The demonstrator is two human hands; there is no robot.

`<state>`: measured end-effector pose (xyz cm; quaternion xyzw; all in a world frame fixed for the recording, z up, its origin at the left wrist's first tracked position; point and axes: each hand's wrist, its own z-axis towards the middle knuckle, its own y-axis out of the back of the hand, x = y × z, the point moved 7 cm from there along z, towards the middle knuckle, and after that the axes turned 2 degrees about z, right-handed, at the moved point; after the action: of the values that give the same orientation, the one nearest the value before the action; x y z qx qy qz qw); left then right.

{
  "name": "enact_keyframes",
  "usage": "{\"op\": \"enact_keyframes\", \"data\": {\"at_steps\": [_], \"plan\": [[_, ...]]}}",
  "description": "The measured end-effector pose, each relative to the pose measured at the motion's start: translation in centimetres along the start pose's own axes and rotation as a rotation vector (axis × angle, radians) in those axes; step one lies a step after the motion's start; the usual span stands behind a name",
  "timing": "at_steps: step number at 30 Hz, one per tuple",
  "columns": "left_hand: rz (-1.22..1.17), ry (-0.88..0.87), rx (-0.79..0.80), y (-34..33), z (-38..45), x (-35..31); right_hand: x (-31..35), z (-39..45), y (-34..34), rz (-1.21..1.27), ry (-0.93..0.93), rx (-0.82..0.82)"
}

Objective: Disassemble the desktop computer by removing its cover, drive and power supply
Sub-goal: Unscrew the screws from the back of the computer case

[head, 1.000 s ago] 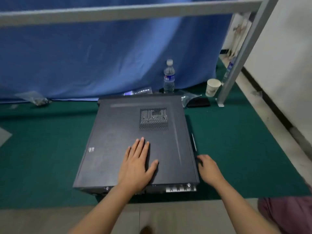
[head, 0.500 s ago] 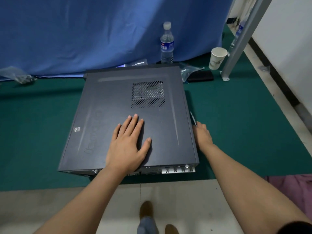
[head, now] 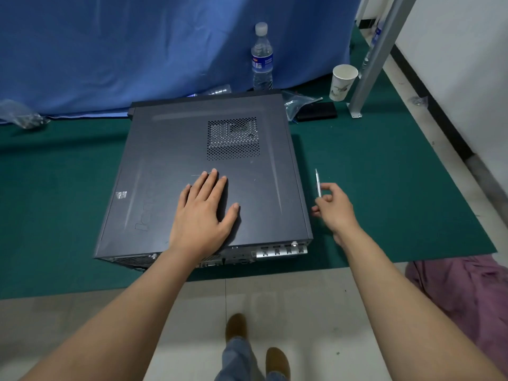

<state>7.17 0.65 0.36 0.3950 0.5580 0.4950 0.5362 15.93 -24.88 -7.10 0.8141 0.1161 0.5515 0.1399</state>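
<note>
The desktop computer (head: 209, 174) lies on its side on the green mat (head: 384, 188), cover (head: 170, 149) still on; it looks heavy and rigid, its smooth steel panel best taken by the rear edge. The left hand (head: 202, 215) rests flat on it, fingers straight and nearly together. Just right of the case, the right hand (head: 334, 204) pinches a slim screwdriver (head: 318, 184).

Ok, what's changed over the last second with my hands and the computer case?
The right hand picked the thin silver screwdriver up off the green mat beside the case and now pinches it, raised. The left hand stays flat on the dark grey desktop computer case, cover still on.
</note>
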Motion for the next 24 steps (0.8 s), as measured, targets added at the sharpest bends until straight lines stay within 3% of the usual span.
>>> {"op": "enact_keyframes", "data": {"at_steps": [5,11,15,24], "plan": [[0.034,0.053,-0.011,-0.2,-0.6,-0.7,1.4,-5.9,2.1,0.264,0.051,0.034],[0.107,-0.013,0.037,-2.0,-1.6,-5.3,1.0,-13.3,1.2,0.528,0.009,0.308],[0.162,-0.005,0.005,-2.0,-1.5,-5.1,-0.8,-15.7,0.1,0.51,-0.018,0.378],[0.191,-0.002,-0.017,-2.0,-1.4,-5.2,-1.1,-16.8,-2.7,0.425,-0.051,0.322]]}}
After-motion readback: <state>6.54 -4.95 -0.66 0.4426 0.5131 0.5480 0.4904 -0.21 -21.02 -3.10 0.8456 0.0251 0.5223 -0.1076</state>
